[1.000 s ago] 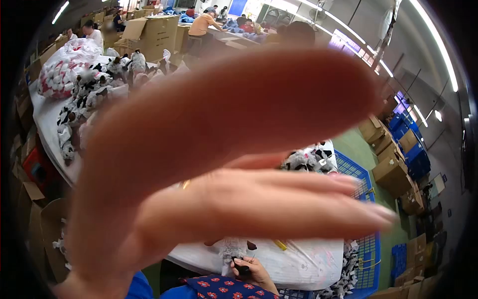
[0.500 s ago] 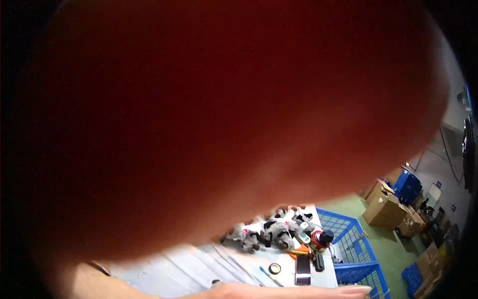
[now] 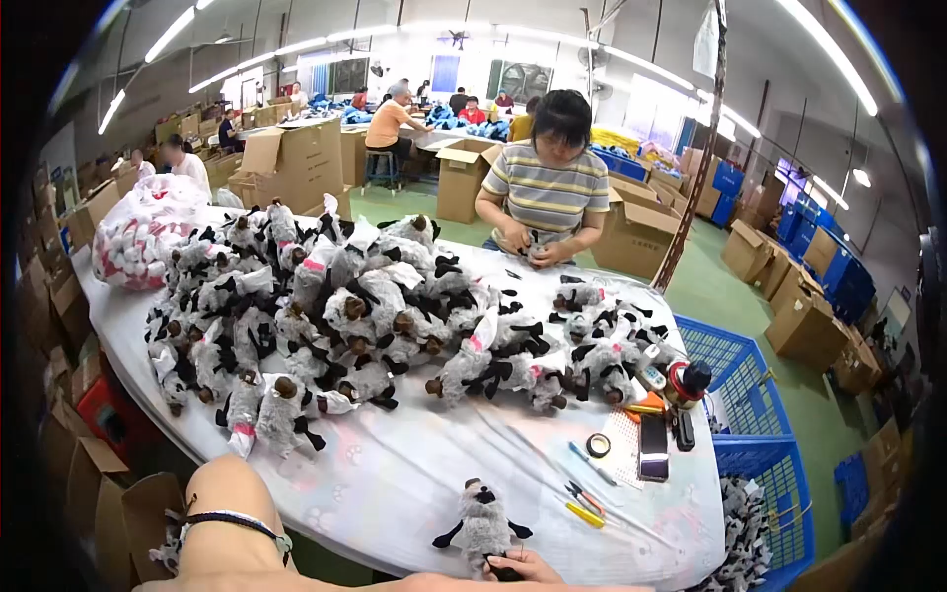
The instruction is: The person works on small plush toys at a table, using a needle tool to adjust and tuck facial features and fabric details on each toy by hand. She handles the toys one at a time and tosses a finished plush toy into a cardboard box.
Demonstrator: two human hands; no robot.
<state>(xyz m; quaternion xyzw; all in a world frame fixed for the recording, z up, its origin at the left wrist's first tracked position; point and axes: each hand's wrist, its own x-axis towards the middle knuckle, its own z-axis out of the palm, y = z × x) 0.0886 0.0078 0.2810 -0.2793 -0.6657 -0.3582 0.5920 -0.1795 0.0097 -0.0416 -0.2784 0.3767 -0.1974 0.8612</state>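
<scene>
A white table [image 3: 395,483] fills the middle of the view, bearing a large heap of gray and black plush toys [image 3: 326,316] across its left and far parts. A smaller group of the same toys [image 3: 602,345] lies toward the right. Beyond the far edge, a person in a striped top [image 3: 547,187] holds something small in both hands. A clear bag of white and red pieces [image 3: 148,237] sits at the far left. Two blue baskets [image 3: 801,493] stand beside the right edge, the near one containing more gray and black pieces.

At the near left is the left arm [image 3: 232,493], with bands around it; skin runs along the bottom edge, and how the left hand's fingers are set, I cannot tell. One gray plush toy [image 3: 480,523] lies at the table's near edge, head pointing away and black limbs spread. The right hand [image 3: 520,566] has its fingers clamped on the dark lower end of it.

On the right side are a red container with a dark lid [image 3: 688,383], a phone [image 3: 653,446], a roll of black tape [image 3: 598,445] and a yellow-handled tool [image 3: 585,515].
</scene>
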